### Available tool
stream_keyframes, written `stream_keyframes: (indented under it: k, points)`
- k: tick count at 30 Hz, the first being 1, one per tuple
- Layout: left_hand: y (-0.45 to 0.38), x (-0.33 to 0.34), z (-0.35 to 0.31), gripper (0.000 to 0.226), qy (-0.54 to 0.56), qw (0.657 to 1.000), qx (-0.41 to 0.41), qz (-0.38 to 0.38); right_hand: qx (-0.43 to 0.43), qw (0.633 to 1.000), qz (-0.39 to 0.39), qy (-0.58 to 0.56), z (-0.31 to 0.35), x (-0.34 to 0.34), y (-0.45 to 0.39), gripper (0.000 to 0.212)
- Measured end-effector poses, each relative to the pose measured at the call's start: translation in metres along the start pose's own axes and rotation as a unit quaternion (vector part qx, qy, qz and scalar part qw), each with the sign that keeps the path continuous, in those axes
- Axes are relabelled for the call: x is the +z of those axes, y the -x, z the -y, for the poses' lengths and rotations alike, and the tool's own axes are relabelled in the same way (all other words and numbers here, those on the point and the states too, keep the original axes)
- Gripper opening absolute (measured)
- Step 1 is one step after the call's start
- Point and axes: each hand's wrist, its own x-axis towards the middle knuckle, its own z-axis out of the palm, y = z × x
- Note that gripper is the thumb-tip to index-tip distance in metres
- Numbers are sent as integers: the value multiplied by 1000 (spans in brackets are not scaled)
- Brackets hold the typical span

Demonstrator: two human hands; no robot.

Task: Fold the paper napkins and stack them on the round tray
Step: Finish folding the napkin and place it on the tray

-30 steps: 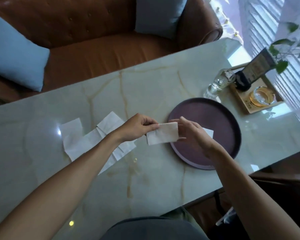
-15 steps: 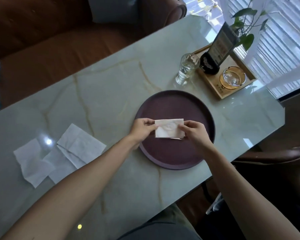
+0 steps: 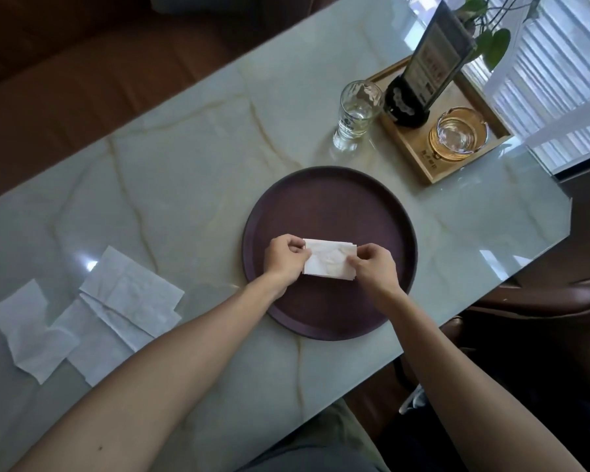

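A folded white napkin [image 3: 327, 258] lies over the middle of the round dark purple tray [image 3: 331, 195], on top of another folded one whose edges show at its right side. My left hand [image 3: 285, 258] pinches its left end and my right hand [image 3: 375, 267] pinches its right end. Several unfolded white napkins [image 3: 116, 308] lie overlapping on the marble table to the left of the tray.
A drinking glass [image 3: 356, 114] stands beyond the tray. To its right a wooden tray [image 3: 426, 165] holds a dark sign stand [image 3: 423, 73] and a glass ashtray [image 3: 458, 132]. A brown sofa runs along the far side; the table's right edge is close to the tray.
Both hands have carried the folded napkin from the tray's left rim to over its middle and lowered it onto the napkin lying there. The camera has swung to the right.
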Motion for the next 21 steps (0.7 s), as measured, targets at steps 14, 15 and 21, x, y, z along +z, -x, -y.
stream_keyframes:
  k: [14, 15, 21]
  points:
    - [-11, 0, 4, 17, -58, 996, 40, -49, 2, 995, -37, 96, 1, 9, -3, 14]
    - [-11, -2, 5, 18, -59, 996, 40, -50, 1, 993, -42, 107, 1, 9, -2, 15]
    - [-2, -34, 12, 9, -54, 997, 31, -51, -41, 987, -95, 120, 22, 11, 13, 21]
